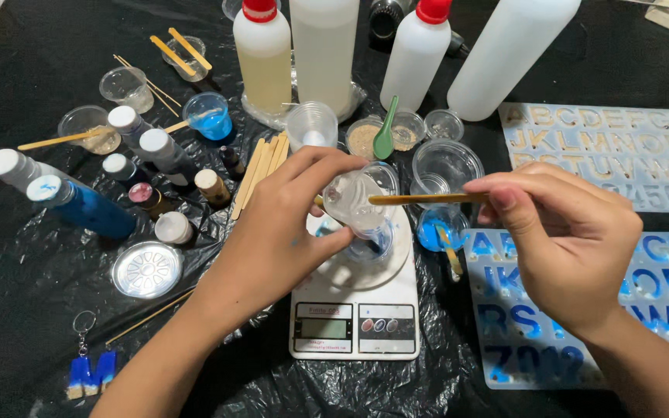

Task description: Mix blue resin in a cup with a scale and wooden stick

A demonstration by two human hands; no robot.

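My left hand (pixel 284 224) grips a small clear plastic cup (pixel 356 200), tipped on its side over another small cup (pixel 373 244) that stands on a white kitchen scale (pixel 354 313). My right hand (pixel 563 236) holds a flat wooden stick (pixel 420 199) level, its tip reaching into the mouth of the tilted cup. The cup on the scale shows something blue inside. Both hands hover just above the scale's round platform.
Silicone letter moulds lie at the right, one with blue fill (pixel 582 310), one pale (pixel 613 151). Tall white bottles (pixel 323 46) stand at the back. Small pigment bottles (pixel 79 201), clear cups, spare sticks (pixel 261 170), a green spoon (pixel 385 131) and a blue letter keyring (pixel 90 371) surround the scale on black plastic sheeting.
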